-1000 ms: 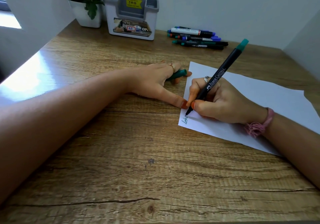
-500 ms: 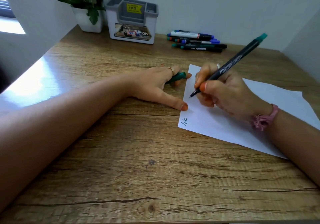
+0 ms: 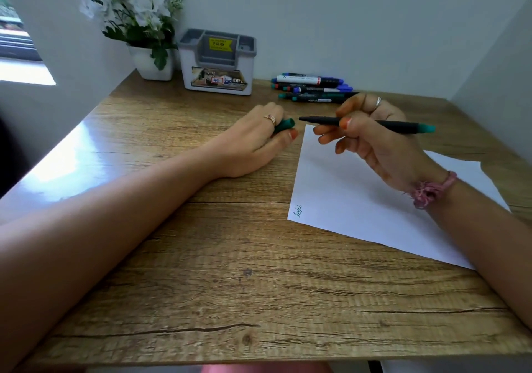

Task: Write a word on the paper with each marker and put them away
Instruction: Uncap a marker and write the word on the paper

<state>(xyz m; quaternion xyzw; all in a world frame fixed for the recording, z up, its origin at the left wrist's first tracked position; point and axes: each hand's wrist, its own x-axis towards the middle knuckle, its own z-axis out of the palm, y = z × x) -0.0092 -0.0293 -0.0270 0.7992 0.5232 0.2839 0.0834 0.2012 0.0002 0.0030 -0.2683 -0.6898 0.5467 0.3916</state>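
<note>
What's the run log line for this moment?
stage: recapping | right hand: grips teal marker, tip toward cap | left hand: holds teal cap | paper: one word written

Grained wood surface (image 3: 230, 257), sheened glossy at its left edge. Smooth matt white paper (image 3: 359, 199) on it. Matt black plastic marker (image 3: 374, 123) above the paper. Grey-white plastic organiser (image 3: 217, 61) behind.

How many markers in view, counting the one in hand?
About 6: one uncapped marker in the right hand; roughly five in the pile by the wall, right of the organizer. They overlap, so that count is uncertain.
</note>
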